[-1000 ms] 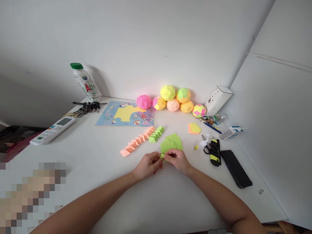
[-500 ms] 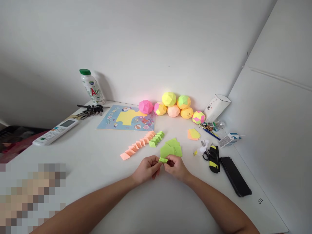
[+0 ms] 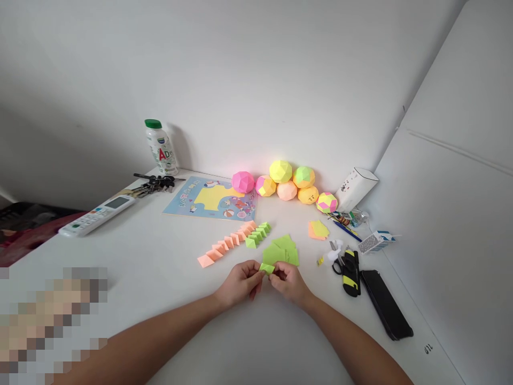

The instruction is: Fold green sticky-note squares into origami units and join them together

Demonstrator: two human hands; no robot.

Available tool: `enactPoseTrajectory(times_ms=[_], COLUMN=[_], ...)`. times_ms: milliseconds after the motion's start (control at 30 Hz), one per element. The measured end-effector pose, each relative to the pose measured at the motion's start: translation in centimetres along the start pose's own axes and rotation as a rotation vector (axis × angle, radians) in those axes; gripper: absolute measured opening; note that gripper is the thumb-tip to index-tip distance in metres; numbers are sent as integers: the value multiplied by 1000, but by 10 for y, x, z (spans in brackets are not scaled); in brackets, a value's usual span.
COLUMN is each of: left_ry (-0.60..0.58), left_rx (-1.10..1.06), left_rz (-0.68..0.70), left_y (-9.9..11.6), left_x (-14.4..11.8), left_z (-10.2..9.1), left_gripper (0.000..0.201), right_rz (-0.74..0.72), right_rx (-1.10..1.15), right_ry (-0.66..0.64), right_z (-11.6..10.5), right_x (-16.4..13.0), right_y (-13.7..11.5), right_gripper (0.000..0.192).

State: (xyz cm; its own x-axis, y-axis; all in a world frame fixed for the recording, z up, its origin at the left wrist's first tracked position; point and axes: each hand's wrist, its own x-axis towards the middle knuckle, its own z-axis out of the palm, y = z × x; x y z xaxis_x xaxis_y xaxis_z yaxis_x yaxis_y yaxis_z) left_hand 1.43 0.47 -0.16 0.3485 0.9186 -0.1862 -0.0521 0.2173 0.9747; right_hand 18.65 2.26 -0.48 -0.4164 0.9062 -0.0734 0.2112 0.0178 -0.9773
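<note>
Between my two hands is a small folded piece of green paper [image 3: 266, 268]. My left hand [image 3: 240, 282] pinches its left end between thumb and fingers. On the other side my right hand [image 3: 289, 280] grips the right end with its fingertips. Just beyond the hands lies a loose stack of flat green paper sheets [image 3: 281, 249]. To the left of that stack stands a short row of folded green paper pieces [image 3: 257, 235]. A longer row of folded peach paper pieces [image 3: 226, 244] runs diagonally beside it.
Several faceted paper balls [image 3: 280, 171] are piled against the wall, near a puzzle board [image 3: 180, 200]. A remote control [image 3: 96, 216], keys [image 3: 154, 184] and a bottle [image 3: 162, 149] sit left. Right are scissors [image 3: 337, 264], a cutter [image 3: 351, 278] and a black phone [image 3: 387, 305].
The folded green paper has turned slightly in my fingers and shows more of its face. The whole view has shifted a little; both hands keep hold.
</note>
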Motion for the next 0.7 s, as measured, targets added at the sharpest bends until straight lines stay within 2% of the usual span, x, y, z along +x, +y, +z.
enactPoseTrajectory(times_ms=[433, 700], left_ry=[-4, -16], left_rx=[-94, -145], left_rz=[-26, 32], left_y=[5, 2], left_x=[2, 5], left_z=[-3, -4], left_gripper=[35, 34], right_rz=[25, -38], right_rx=[20, 175], right_ry=[-71, 8], right_z=[-9, -4], right_x=[2, 1], right_y=[-2, -1], right_gripper=[19, 22])
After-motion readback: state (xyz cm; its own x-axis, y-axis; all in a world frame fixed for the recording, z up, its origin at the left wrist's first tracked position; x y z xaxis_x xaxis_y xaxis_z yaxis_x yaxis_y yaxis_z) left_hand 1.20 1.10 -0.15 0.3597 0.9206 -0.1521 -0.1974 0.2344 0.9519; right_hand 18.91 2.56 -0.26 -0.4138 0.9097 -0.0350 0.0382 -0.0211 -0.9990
